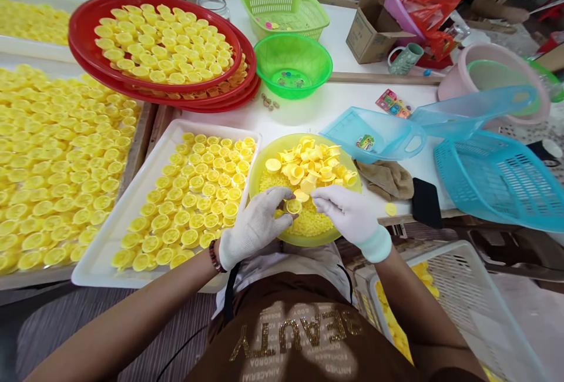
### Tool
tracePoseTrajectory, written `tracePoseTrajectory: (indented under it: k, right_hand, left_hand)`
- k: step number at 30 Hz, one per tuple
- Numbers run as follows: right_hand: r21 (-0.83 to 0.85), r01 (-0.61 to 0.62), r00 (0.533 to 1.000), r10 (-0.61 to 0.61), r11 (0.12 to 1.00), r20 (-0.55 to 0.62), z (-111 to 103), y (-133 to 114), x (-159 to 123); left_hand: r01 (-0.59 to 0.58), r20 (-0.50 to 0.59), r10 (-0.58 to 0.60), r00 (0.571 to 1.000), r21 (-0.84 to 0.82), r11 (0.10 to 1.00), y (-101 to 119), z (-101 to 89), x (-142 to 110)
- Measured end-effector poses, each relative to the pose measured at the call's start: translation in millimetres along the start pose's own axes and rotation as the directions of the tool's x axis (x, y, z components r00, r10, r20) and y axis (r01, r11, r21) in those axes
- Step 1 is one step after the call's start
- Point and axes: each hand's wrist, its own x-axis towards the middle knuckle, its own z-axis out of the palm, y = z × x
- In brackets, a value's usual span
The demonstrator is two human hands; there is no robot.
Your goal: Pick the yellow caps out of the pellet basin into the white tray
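My left hand (pixel 258 223), in a white glove with dark fingertips, pinches a small round yellow plastic cap (pixel 294 205) over the yellow bowl (pixel 254 177). My right hand (pixel 346 211), also gloved, hovers beside it with its fingers pressed together near another yellow cap (pixel 301 195); what lies between those fingers is hidden. Inside the bowl are many small yellow beads (pixel 311 221), with a heap of loose yellow caps (pixel 311 161) on top. To the left, a white tray (pixel 101 247) bears rows of round yellow caps (pixel 189 194), face up.
Stacked red trays (pixel 83 35) of caps stand at the back left. Behind the bowl are a green basin (pixel 294 47) and a lime basket (pixel 286 3). On the right lie a blue scoop (pixel 370 135), a brown cloth (pixel 388 179), a black phone (pixel 426 203) and a blue basket (pixel 497 176).
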Motion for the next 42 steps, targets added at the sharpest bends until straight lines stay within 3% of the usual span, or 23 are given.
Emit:
tracePoseTrajectory:
  k: [6, 9, 11, 14, 16, 18, 21, 24, 28, 33, 38, 42]
  right_hand:
    - [-0.093, 0.132, 0.988, -0.122, 0.987, 0.099, 12, -7, 0]
    - [-0.099, 0.098, 0.995, -0.094, 0.990, 0.045, 9, -11, -1]
    - [-0.107, 0.063, 0.998, -0.061, 0.992, 0.023, 5, -7, -3]
    - [-0.107, 0.050, 0.996, -0.041, 0.993, 0.079, 6, 4, -7]
    - [-0.089, 0.047, 0.993, -0.037, 0.995, 0.110, 11, 10, -9]
    - [-0.079, 0.043, 0.993, -0.034, 0.996, 0.117, 16, 13, -11]
    - [-0.098, 0.041, 0.991, -0.028, 0.994, 0.133, 20, 14, -12]
    - [-0.162, 0.051, 0.987, -0.024, 0.985, 0.161, 18, 17, -13]
    - [-0.368, -0.035, 0.994, 0.072, 0.929, 0.088, 18, 31, -19]
    - [-0.488, -0.085, 0.985, 0.147, 0.868, 0.090, 31, 45, -20]
    - [-0.507, -0.060, 0.989, 0.118, 0.860, 0.084, 36, 43, -8]
    - [-0.535, -0.103, 0.978, 0.183, 0.839, 0.098, 27, 36, -3]
  left_hand:
    - [-0.135, -0.062, 0.139, 0.988, 0.060, 0.989, -1, -3.3, 1]
    - [-0.156, -0.130, 0.167, 0.977, 0.089, 0.984, -7, -33.8, -1]
    - [-0.099, -0.183, 0.124, 0.975, 0.140, 0.985, -14, -63.5, -11]
    - [0.021, -0.204, 0.018, 0.979, 0.184, 0.983, -27, -101.4, -41]
    - [0.077, -0.162, -0.045, 0.986, 0.199, 0.977, -35, -112.1, -68]
    - [0.131, -0.118, -0.109, 0.987, 0.202, 0.971, -44, -109.2, -91]
    - [0.189, -0.096, -0.174, 0.980, 0.174, 0.966, -55, -86.7, -110]
    - [0.226, -0.108, -0.208, 0.972, 0.199, 0.954, -61, -57.3, -109]
    - [0.274, -0.159, -0.241, 0.957, 0.241, 0.931, -66, -32.0, -100]
    - [0.242, -0.162, -0.207, 0.965, 0.244, 0.939, -65, -41.8, -103]
    - [0.109, -0.163, -0.064, 0.985, 0.286, 0.952, -40, -64.1, -85]
    - [-0.093, -0.024, 0.100, 0.995, 0.202, 0.975, -11, -45.7, -46]
